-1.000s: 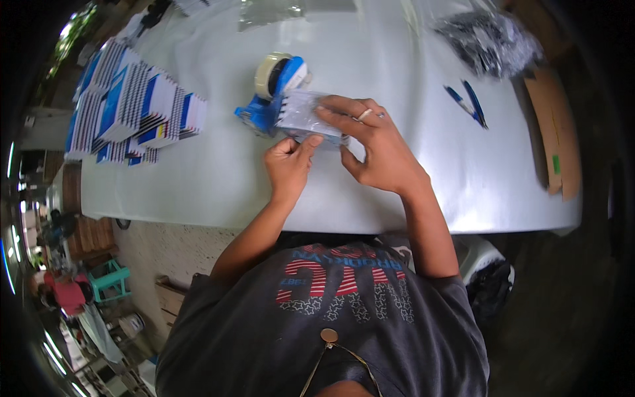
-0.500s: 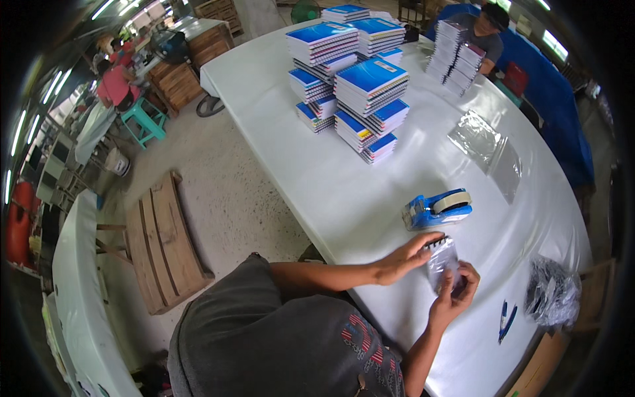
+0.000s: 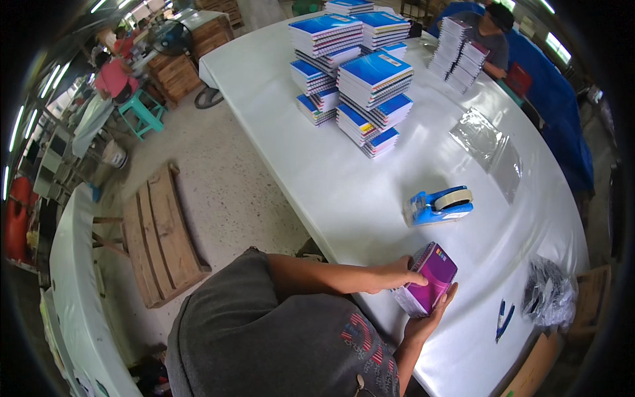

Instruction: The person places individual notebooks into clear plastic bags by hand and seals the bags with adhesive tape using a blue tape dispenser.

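Note:
A small stack of spiral notebooks with a purple cover (image 3: 438, 272) is held between my two hands at the near part of the white-covered table. My left hand (image 3: 395, 276) grips its spiral-bound side, with the thumb over the cover. From below and the right, my right hand (image 3: 428, 322) supports the stack, fingers along its edge. The lower side of the stack looks pale and shiny. Just beyond my hands stands a blue tape dispenser (image 3: 433, 210) with a roll of clear tape. Blue-handled pliers (image 3: 505, 322) lie to the right.
Tall stacks of blue spiral notebooks (image 3: 374, 76) stand farther up the table (image 3: 278, 126). Flat clear plastic sleeves (image 3: 477, 140) lie right of them, and a crumpled plastic bundle (image 3: 550, 294) sits at the right edge. A co-worker (image 3: 493, 40) is behind more notebooks (image 3: 452, 49).
The stack in my hands has been turned, so its purple cover now faces up instead of a pale, shiny side. My hands have moved slightly down and left with it.

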### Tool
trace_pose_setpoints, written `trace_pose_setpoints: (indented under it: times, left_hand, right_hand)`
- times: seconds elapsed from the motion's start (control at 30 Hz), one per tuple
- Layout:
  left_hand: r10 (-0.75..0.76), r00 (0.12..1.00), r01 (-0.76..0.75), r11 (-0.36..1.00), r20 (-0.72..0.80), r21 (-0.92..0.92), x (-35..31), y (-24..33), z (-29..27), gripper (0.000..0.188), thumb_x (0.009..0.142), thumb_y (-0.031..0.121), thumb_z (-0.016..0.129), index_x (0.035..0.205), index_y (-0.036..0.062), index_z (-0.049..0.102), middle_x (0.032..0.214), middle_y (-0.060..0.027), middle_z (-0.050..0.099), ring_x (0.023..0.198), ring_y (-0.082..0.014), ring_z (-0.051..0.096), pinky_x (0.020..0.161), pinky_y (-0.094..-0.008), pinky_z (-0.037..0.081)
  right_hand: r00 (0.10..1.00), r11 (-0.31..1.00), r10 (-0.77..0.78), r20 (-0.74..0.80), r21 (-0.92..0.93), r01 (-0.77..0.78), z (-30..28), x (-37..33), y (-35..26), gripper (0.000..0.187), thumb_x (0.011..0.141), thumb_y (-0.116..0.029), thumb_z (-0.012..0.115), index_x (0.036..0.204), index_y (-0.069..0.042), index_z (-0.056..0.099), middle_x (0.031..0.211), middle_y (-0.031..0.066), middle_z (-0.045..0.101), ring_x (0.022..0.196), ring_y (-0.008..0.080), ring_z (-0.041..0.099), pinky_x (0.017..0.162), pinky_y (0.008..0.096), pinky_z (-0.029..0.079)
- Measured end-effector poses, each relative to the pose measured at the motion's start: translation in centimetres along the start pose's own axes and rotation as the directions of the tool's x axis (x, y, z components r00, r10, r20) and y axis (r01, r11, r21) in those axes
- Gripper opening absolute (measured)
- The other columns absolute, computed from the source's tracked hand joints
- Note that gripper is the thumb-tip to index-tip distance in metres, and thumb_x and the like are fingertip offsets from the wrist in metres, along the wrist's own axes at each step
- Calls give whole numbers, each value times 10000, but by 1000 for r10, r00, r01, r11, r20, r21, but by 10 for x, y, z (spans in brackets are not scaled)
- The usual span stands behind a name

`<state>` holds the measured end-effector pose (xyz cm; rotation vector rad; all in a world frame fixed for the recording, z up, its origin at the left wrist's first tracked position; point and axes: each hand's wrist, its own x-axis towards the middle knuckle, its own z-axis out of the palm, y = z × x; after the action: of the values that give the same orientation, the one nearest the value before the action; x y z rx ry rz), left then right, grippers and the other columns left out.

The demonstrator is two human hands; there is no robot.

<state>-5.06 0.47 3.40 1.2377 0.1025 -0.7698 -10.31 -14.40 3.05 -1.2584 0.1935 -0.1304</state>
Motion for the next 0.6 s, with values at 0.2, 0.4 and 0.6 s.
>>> trace_pose_setpoints:
  times: [0.2,0.4,0.6]
  left_hand:
    - [501,820,-551,822,277,144,-4,13,8,885,791,123,709,1444,-15,128,1355,-175,377,1297,-235,349,1084,-363,310]
    - [722,635,-771,576,273,270,33,2,26,984,577,229,916,1340,11,334,1240,-118,435,1187,-229,452,1035,-367,362]
    - [717,627,-770,511,305,382,58,-25,9,968,538,322,936,1267,26,372,1136,-109,513,1089,-191,500,962,-351,413]
  right_hand:
    - [995,973,10,99,227,-32,-26,3,-13,533,965,-366,479,1369,-37,366,1339,116,459,1248,246,444,1057,412,343]
    - [938,948,-316,-142,-74,308,-37,-1,21,624,808,-336,716,1214,69,468,1107,149,599,988,218,606,879,359,484]
    - [997,994,-66,-51,-94,61,-56,8,51,1205,526,-418,915,1389,-10,180,1284,126,418,1193,255,448,1019,390,368]
